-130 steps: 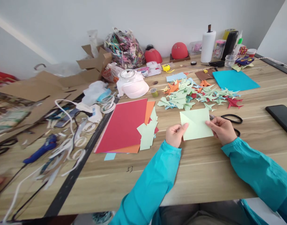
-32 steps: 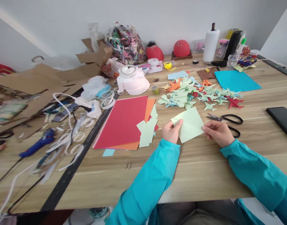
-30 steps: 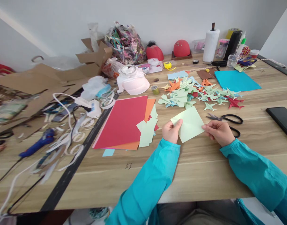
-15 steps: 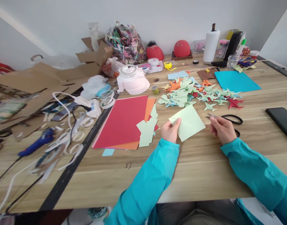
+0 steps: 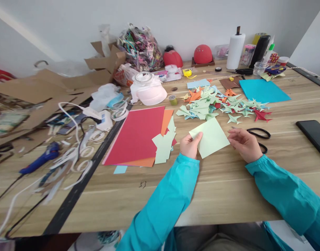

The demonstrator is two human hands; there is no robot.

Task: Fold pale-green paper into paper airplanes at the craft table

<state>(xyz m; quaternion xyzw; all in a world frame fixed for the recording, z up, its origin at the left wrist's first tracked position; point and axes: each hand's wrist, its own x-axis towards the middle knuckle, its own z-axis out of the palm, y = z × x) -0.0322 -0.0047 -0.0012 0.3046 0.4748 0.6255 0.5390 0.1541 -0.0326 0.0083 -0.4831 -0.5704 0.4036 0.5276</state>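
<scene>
Pale green paper square (image 5: 211, 137): held up over the wooden table (image 5: 201, 212), between both hands, fairly flat, corners pointing left and right.

Surroundings, big to small. Straight beyond the square: loose pile of folded paper pieces (image 5: 205, 108), mostly pale green, some orange, red and blue. To the left: red sheet (image 5: 137, 136), lying flat on top of other coloured sheets. Right of the pile, farther back: turquoise sheet (image 5: 264, 91), flat. Near right: scissors (image 5: 268, 133), lying partly hidden behind the right hand (image 5: 243, 143). Overlapping the red sheet's right edge: pale green scraps (image 5: 163, 148).

Back to the square. Should handle very light, thin but stiff enough to hold shape from a one-sided grip. Likely not slippery; looking more matte than glossy. Probably easy to crease or tear, so go gently. Take hold at corners or edges, thumb on top, fingers underneath. Avoid pressing mid-sheet.

By left hand (image 5: 189, 145): pinched at the left corner, thumb on the upper face, fingers mostly hidden underneath. At the right corner: right hand, loosely curled, narrow gap at thumb and forefinger. Can't tell whether touching the paper or just short of it.
</scene>
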